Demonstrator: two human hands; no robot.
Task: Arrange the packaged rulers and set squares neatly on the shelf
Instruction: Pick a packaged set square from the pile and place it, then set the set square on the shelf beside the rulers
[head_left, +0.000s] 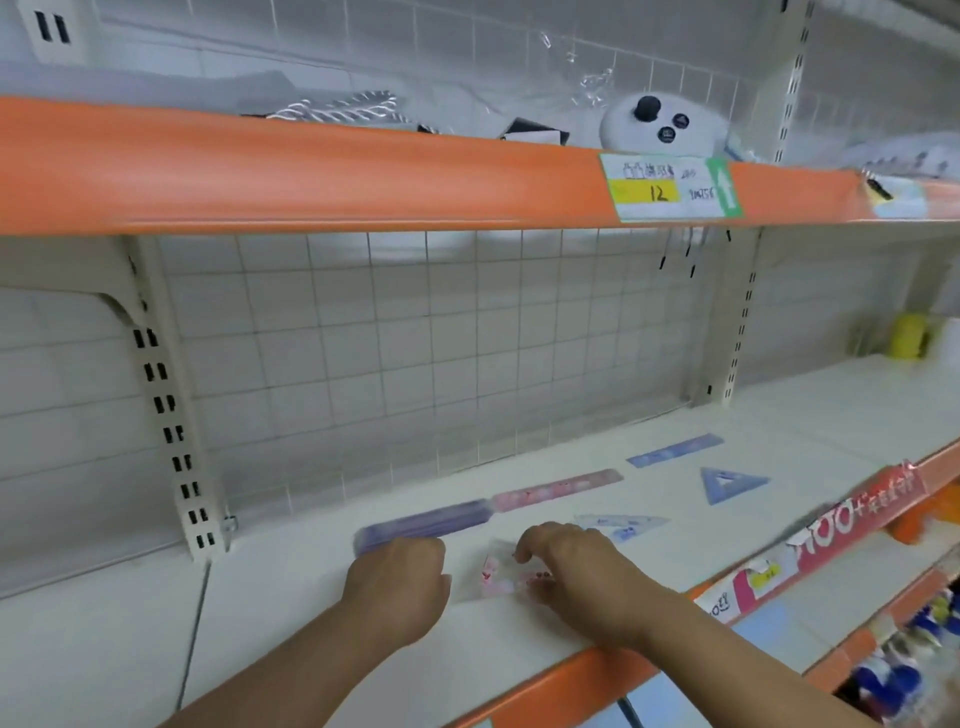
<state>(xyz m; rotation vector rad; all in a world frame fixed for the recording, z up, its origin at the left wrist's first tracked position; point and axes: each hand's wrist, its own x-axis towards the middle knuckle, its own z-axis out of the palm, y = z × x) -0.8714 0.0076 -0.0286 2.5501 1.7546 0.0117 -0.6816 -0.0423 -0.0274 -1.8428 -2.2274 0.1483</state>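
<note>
- The shelf (291, 613) is a white board with an orange front lip and a wire grid behind it; all the rulers and set squares lie flat on it.
- A purple ruler pack (423, 522) lies at the left, end to end with a pink ruler (558, 488); a blue ruler (674, 450) lies further right, apart from them.
- A blue set square (730, 483) lies just in front of the blue ruler, and a clear set square (621, 525) lies near the right hand.
- The left hand (400, 587) sits at the near end of the purple pack, fingers curled under and hidden; whether they grip it cannot be told.
- The right hand (576, 577) rests on a pink set square (498, 574) near the front lip, fingers curled down on its far edge and thumb at its near side, pinching it.
- The upper shelf (311, 171) carries a white round device (660, 124) and has a price label (670, 189) on its lip.
- A yellow item (908, 336) stands far right at the back.
</note>
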